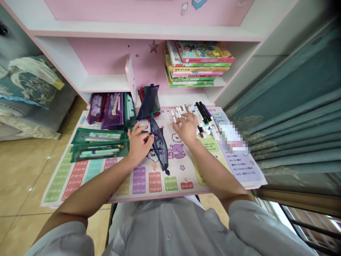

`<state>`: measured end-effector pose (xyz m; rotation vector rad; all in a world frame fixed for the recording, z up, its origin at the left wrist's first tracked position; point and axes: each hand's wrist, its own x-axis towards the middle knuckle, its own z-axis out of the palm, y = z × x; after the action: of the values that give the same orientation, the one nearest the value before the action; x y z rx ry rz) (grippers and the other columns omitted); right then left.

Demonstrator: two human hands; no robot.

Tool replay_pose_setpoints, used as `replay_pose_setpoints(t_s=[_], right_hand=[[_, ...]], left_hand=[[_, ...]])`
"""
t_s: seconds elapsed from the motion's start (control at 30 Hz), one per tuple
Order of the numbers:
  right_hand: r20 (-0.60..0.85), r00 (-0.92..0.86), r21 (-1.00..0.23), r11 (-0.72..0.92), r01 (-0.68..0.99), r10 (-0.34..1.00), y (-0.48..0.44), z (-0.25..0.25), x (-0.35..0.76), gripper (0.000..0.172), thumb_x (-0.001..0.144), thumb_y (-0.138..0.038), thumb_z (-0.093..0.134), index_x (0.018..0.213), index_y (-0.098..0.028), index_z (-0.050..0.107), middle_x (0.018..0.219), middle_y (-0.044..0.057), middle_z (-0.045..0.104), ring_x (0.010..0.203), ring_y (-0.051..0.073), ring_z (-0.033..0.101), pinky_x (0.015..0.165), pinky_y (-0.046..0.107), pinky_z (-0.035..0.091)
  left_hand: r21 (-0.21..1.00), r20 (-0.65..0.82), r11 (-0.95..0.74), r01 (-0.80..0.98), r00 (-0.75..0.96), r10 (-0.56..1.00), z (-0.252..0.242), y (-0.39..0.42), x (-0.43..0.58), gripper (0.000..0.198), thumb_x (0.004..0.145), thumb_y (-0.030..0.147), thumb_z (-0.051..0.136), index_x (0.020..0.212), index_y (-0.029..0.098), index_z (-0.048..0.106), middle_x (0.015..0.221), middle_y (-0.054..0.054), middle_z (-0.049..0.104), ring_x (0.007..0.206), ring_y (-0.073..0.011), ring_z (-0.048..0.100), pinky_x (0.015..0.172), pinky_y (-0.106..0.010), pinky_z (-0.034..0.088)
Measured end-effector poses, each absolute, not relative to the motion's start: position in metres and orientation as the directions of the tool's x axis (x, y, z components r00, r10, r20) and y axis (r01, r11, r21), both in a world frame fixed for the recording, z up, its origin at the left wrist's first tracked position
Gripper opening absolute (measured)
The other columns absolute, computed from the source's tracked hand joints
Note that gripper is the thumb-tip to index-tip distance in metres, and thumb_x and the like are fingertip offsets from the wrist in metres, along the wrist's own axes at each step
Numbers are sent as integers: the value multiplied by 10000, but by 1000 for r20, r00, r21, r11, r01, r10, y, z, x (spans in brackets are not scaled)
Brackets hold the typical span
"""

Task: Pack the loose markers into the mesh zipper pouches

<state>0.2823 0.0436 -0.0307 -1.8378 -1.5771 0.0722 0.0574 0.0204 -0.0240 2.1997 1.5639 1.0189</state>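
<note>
My left hand (138, 141) grips the edge of a dark blue mesh pencil pouch (160, 144) that lies on the desk mat (165, 181). My right hand (186, 126) rests on a loose pile of marker pens (202, 115) at the back right of the mat, its fingers curled over a few white ones. Whether a pen is actually in its fingers I cannot make out. A second dark blue pouch (149, 101) stands against the shelf just behind the first.
Two green pouches (98, 144) filled with pens lie left of my left hand. Purple pouches (108, 110) and another green one stand behind them. A stack of books (197, 64) sits on the pink shelf. A teal curtain (293, 117) hangs at the right.
</note>
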Motion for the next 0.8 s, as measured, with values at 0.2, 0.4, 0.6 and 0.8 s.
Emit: replay_pose_setpoints(t_s=[0.2,0.4,0.6,0.8], right_hand=[[447,308,-389,-128,913,840,59,-51,298,141,808,-300,669,772,-176,725,1310,183,594,1389,416,365,1135,605,288],[380,245,-229,-166,959,892,64,-54,288,206,829,-357,684,843,-165,757,1380,161,581,1438,414,319,1144,595,289],[301,239,-181,-191,965,923,67,-54,285,258,835,-346,657,908,-131,779,1419,199,551,1441,436,309,1131,643,265],[297,219,-226,-154,962,929,63,-51,284,240,801,-310,656,887,-121,775,1425,200,545,1442,433,308,1139,659,256]], left_hand=[[599,377,-384,703,175,909,-30,15,51,319,882,314,615,585,205,653,1191,-63,723,1357,-365,494,1127,-711,235],[606,349,-353,713,161,923,-31,13,52,326,890,321,619,585,212,652,1212,-48,717,1383,-364,469,1150,-701,227],[597,348,-358,718,170,922,-30,11,54,330,885,314,629,572,210,630,1217,-42,714,1389,-364,466,1157,-692,227],[588,348,-354,727,167,922,-30,12,54,312,883,301,636,584,212,636,1225,-47,711,1398,-357,459,1161,-680,229]])
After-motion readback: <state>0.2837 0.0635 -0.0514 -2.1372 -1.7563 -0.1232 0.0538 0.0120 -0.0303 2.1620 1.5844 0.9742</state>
